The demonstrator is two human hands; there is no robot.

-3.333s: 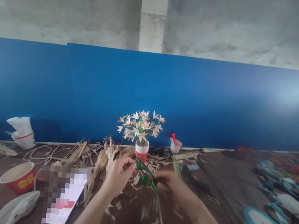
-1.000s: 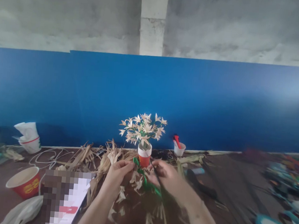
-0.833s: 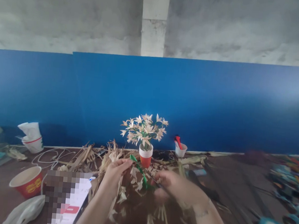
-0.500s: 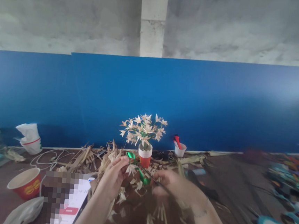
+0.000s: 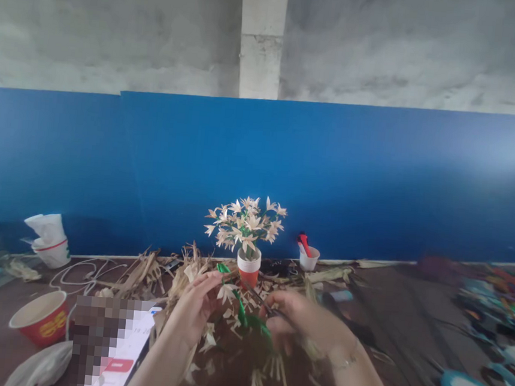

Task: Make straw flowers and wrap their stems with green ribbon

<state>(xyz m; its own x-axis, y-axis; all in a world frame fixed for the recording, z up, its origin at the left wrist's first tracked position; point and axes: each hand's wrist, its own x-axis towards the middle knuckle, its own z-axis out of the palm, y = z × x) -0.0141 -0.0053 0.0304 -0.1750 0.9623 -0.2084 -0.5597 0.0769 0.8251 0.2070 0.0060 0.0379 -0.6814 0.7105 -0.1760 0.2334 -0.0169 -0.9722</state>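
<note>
Ribbon (image 5: 241, 312) between the hands, before the pot (image 5: 247, 278); long axis slants from upper left to lower right | left hand (image 5: 197, 301) nearer its upper end; fingertips pinched on it, flower (image 5: 227, 293) just below; forearm angled inward | right hand (image 5: 286, 317) blurred, curled round dark rod (image 5: 255, 295) pointing up-left; hold on ribbon, cannot tell
</note>
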